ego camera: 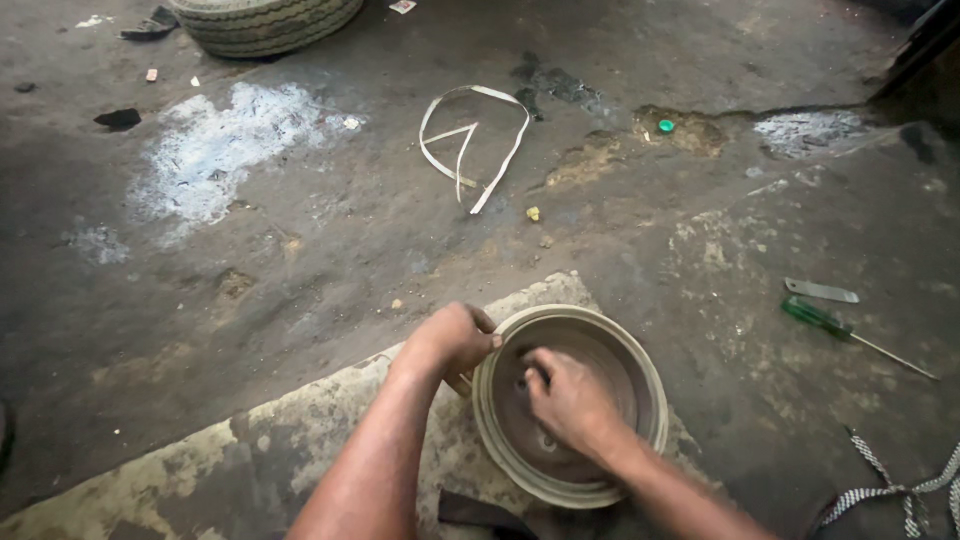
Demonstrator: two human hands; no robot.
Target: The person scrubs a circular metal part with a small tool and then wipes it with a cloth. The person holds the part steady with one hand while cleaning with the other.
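Note:
A round metal wheel rim (640, 370), pale and dirty, lies flat on a worn piece of cardboard (300, 440) on the floor. My left hand (455, 340) is closed around the rim's left edge. My right hand (565, 400) reaches down inside the rim's bowl, fingers curled near the centre; whether it holds anything small is hidden.
A green-handled screwdriver (830, 325) and a flat metal piece (822, 291) lie to the right. A bent white strap (470, 145) lies further away, a tyre (265, 20) at the top, a patterned cord (900, 490) at the bottom right, a green cap (666, 126) on cracked floor.

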